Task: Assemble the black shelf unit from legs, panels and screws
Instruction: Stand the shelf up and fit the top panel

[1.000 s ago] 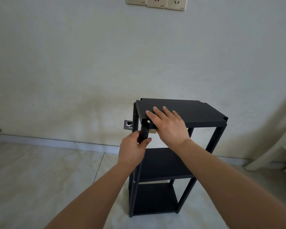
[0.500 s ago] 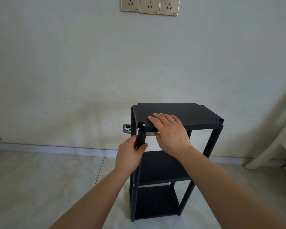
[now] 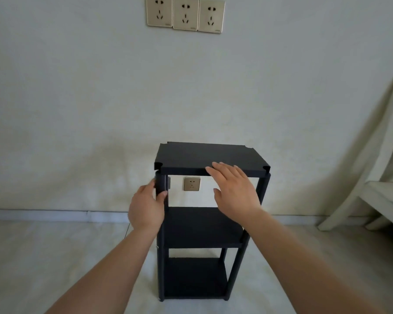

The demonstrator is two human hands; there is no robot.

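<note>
My left hand (image 3: 148,206) grips the shelf's (image 3: 200,223) front leg (image 3: 161,184); my right hand (image 3: 233,189) lies flat on its top panel (image 3: 191,156).

You have one view only, from the camera on your head. It looks forward and slightly down, square-on to the wall (image 3: 77,87), close enough that both forearms fill the lower frame. Beyond your fingertips (image 3: 216,165) stands the shelf unit (image 3: 202,227); well above them, the wall sockets (image 3: 185,13) meet the top edge.
</note>
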